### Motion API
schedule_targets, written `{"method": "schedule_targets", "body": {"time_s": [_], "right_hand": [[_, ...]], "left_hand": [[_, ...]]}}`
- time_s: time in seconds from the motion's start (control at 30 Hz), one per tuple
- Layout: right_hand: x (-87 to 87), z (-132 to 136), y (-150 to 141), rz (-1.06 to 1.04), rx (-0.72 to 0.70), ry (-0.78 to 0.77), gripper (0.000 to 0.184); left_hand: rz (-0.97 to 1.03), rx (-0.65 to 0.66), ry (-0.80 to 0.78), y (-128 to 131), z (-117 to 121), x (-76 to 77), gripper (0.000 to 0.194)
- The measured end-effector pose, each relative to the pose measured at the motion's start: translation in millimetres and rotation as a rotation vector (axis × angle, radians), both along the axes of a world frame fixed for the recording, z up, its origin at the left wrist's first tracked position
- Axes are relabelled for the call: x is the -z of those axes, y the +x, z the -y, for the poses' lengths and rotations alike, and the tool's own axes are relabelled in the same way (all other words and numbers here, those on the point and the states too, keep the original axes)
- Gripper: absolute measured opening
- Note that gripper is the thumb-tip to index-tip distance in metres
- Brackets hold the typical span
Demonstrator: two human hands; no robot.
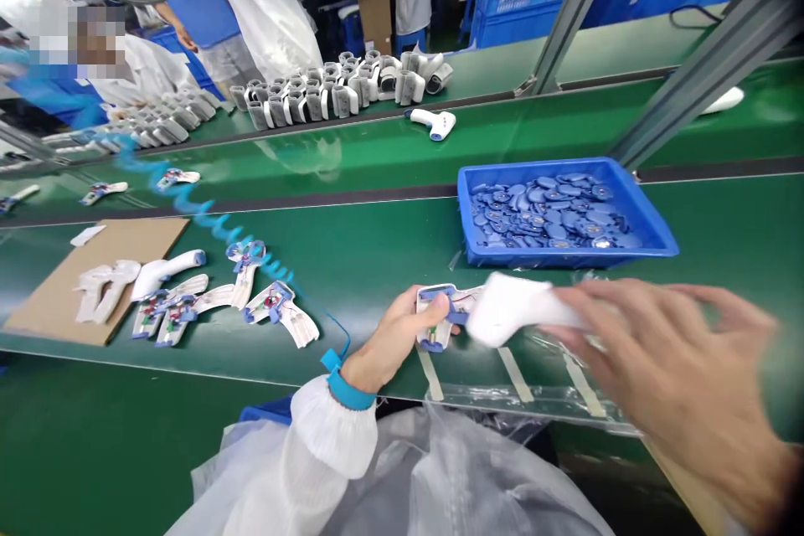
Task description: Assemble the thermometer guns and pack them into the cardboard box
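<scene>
My left hand (402, 327) is closed on an opened infrared thermometer half (433, 318), with blue parts, a circuit board and wires showing inside. My right hand (666, 352), partly blurred, grips a white thermometer shell cover (508, 310) by its handle. The cover's head overlaps the right part of the opened half from my viewpoint; whether the two touch I cannot tell. A teal wrist strap (352, 389) with a coiled cord (213, 222) is on my left wrist. Several more opened thermometer halves (282, 310) lie on the bench to the left.
A blue bin (659, 239) full of small blue parts stands beyond my hands. Plain white shells (106, 293) lie on a cardboard sheet (43, 301) at left. A whole thermometer (436, 124) rests on the green belt (364, 159). Metal posts (691, 67) rise at right; co-workers stand opposite.
</scene>
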State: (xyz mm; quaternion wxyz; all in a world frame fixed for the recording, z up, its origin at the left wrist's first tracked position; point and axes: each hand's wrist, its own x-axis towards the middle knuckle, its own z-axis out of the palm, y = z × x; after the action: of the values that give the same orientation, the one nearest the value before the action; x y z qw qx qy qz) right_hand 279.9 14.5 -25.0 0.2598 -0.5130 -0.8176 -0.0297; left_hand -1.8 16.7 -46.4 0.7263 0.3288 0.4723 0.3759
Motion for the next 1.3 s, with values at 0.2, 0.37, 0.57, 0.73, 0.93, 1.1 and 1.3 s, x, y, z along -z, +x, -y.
{"method": "schedule_targets", "body": {"time_s": [0.2,0.37,0.57,0.73,0.93,1.1,1.3], "right_hand": [[6.0,-7,-72,0.191,-0.237,0.009,0.029],[4.6,-18,-61,-0.261,-0.264,-0.786,0.043],[-4.8,-31,-114,-0.588,-0.056,-0.603,0.046],[3.2,-32,-158,-0.374,0.049,-0.23,0.058],[-2.1,-38,-149,-0.488,0.176,-0.102,0.058],[-2.9,-42,-151,-0.512,0.196,-0.256,0.059],[-9.1,-58,-138,-0.455,0.106,-0.437,0.06]], "left_hand": [[-0.322,0.042,0.192,3,3,-4.1,0.041],[-0.417,0.195,0.359,-5,3,-11.4,0.038],[-0.541,0.154,0.416,-3,-3,-18.6,0.045],[-0.768,0.353,0.555,5,0,-14.9,0.011],[-0.814,0.31,0.559,0,-5,-16.0,0.019],[-0.894,0.294,0.554,3,-6,-13.7,0.027],[-0.87,0.264,0.501,-14,5,-15.7,0.03]]}}
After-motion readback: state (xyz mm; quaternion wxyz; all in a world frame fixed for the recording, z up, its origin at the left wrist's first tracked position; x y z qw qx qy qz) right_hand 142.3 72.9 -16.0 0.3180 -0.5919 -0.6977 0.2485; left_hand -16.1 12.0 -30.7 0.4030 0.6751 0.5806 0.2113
